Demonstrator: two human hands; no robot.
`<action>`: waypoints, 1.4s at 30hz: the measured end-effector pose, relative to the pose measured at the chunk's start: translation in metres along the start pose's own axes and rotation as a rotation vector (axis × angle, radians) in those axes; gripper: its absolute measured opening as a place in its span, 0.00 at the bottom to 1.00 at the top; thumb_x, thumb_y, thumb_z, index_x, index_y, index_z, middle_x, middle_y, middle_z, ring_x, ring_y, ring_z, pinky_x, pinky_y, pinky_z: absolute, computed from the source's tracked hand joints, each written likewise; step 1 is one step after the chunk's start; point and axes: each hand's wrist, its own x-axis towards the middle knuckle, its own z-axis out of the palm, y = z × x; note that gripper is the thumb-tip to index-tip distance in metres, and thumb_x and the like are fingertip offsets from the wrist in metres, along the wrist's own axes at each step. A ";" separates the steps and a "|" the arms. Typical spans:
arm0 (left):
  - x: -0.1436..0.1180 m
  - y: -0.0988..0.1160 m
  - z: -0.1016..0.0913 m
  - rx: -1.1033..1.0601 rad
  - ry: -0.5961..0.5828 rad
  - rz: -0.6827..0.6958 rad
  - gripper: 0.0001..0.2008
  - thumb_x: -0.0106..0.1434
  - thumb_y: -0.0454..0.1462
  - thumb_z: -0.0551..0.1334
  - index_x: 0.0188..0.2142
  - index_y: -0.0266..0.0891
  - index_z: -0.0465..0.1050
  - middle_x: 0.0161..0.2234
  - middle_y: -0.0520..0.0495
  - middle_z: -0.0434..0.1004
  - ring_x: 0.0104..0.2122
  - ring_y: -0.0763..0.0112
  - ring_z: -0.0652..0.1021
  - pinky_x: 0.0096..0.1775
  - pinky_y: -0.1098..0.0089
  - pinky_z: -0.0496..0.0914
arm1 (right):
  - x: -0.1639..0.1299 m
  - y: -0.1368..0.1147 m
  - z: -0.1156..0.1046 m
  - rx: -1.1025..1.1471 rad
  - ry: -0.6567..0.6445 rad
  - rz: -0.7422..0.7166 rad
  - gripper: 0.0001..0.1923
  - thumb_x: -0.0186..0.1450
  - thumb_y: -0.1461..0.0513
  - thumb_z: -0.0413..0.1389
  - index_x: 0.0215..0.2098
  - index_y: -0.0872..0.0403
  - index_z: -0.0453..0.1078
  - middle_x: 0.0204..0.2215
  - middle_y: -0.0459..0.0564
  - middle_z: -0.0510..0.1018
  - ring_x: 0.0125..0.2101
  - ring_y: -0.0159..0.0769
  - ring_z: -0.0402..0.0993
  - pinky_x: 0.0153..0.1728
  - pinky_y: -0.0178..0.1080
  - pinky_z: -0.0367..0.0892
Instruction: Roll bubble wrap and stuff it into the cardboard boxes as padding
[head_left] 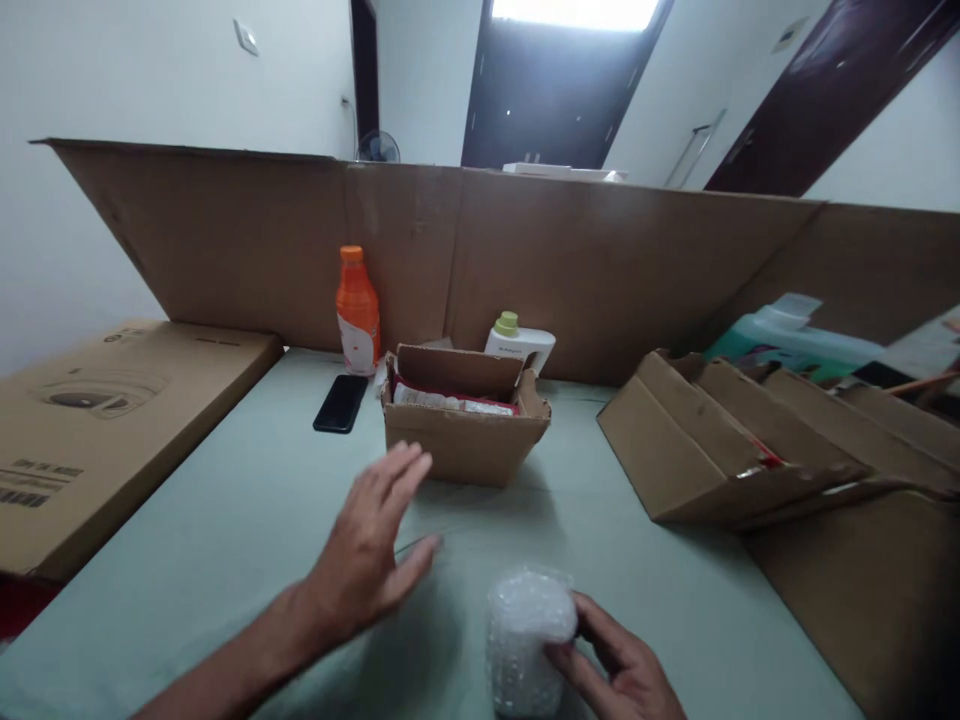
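Bubble-wrapped bundle (521, 630), prob. light, soft-skinned & maybe fragile, is pinched (best gently) at its upper side by R hand's (626, 672) thumb & fingers; L hand (369, 540) is held flat, empty.

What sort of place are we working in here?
Probably a room in a home, with a makeshift workspace: a cardboard screen borders the pale green surface, with a wall switch and fan beyond.

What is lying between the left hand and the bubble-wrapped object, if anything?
In the head view, only a bare, shadowed stretch of pale green surface lies between the left hand and the bubble-wrapped object.
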 end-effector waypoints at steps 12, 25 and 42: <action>0.111 -0.056 -0.017 0.363 -0.138 0.157 0.04 0.55 0.34 0.64 0.32 0.40 0.77 0.53 0.34 0.76 0.56 0.45 0.73 0.61 0.39 0.59 | 0.144 -0.112 -0.092 -0.308 0.602 -0.385 0.22 0.60 0.47 0.65 0.50 0.44 0.77 0.44 0.49 0.84 0.41 0.42 0.82 0.42 0.41 0.78; 0.091 -0.063 -0.013 0.250 -0.143 0.165 0.10 0.45 0.32 0.66 0.30 0.43 0.77 0.68 0.40 0.61 0.66 0.40 0.62 0.64 0.37 0.55 | 0.254 -0.134 -0.005 -0.735 -0.575 -0.474 0.08 0.62 0.64 0.58 0.38 0.48 0.78 0.31 0.46 0.83 0.31 0.39 0.79 0.34 0.38 0.69; 0.082 -0.063 -0.017 0.095 0.239 0.041 0.31 0.61 0.39 0.66 0.63 0.42 0.62 0.69 0.34 0.54 0.67 0.45 0.60 0.64 0.43 0.58 | 0.237 -0.139 -0.034 -0.837 -0.201 -0.590 0.18 0.64 0.59 0.60 0.52 0.51 0.75 0.48 0.52 0.82 0.45 0.47 0.79 0.45 0.45 0.71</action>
